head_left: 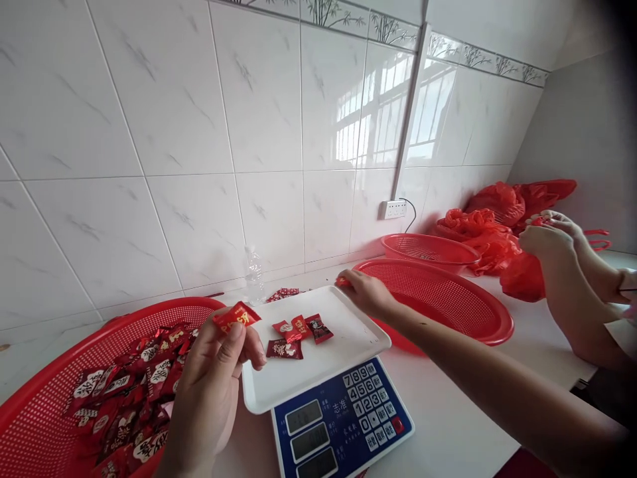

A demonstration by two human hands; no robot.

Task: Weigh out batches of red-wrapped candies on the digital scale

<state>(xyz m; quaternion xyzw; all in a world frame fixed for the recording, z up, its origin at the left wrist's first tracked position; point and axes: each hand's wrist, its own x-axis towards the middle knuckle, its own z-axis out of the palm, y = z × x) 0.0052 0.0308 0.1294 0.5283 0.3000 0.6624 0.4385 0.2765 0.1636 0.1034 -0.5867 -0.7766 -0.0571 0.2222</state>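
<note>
My left hand [213,372] pinches a red wrapped candy [237,316] between thumb and fingers, just left of the white scale tray [318,362]. Several red wrapped candies [297,335] lie on that tray. My right hand [365,292] reaches over the tray's far right corner, its fingers closed on a small red piece [342,281] at the rim of an empty red basket [448,302]. The scale's blue keypad [348,418] faces me.
A red basket [50,398] full of wrapped candies sits at the left. A second empty red basket [428,249] and red plastic bags [497,219] lie at the back right. Another person's hands [547,232] hold a red bag at the right. A clear bottle [255,275] stands by the wall.
</note>
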